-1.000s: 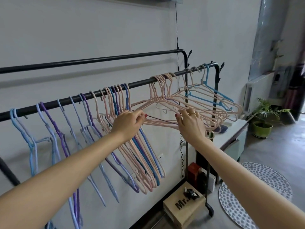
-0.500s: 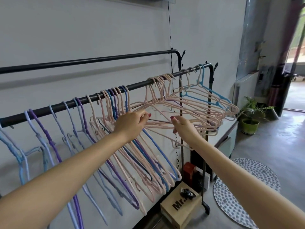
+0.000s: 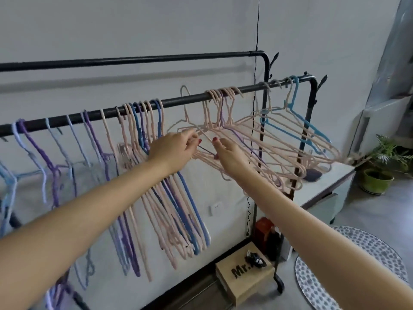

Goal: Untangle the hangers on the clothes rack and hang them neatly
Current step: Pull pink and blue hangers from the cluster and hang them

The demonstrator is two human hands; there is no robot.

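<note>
A black clothes rack's front rail runs across the view. Lilac and purple hangers hang straight at the left, and a pink and blue group hangs in the middle. On the right a tangled bunch of pink hangers sticks out sideways, with a teal hanger beyond it. One pink hanger has its hook raised above the rail. My left hand grips it at the shoulder. My right hand pinches the wires of the tangled bunch close by.
A higher back rail runs along the wall, with a black cable hanging past it. Below the rack stand a cardboard box and a red item. A white cabinet, potted plant and round mat lie to the right.
One pink hanger's hook has risen off the rail above my left hand. My right hand has slid left, nearer my left hand. The view has swung slightly.
</note>
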